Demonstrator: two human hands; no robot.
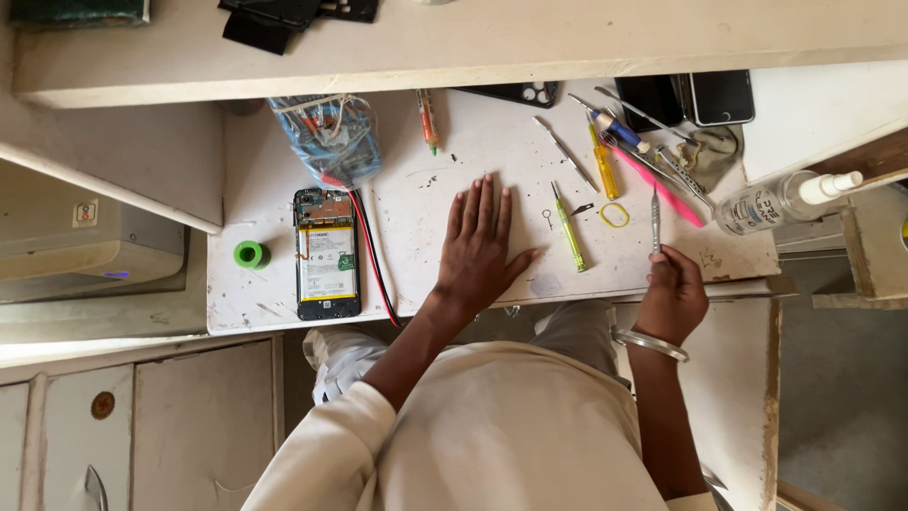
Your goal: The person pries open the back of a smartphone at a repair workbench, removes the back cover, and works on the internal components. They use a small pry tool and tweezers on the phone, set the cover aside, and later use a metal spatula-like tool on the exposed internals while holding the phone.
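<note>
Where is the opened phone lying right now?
The opened phone lies on the white table, left of the flat left hand, beside a green tape roll.

Green tape roll (251,254), yellow-green screwdriver (569,233), pink tool (659,186), red-black wires (372,251), white table (426,189).

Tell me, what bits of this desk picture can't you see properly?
All in the head view:
- Right hand wraps the lower end of a thin metal tool, hiding its handle.
- Left hand lies flat, covering the table beneath.
- Plastic bag: contents a blurry tangle.
- Dark parts on the shelf: cut off by the top edge.
</note>
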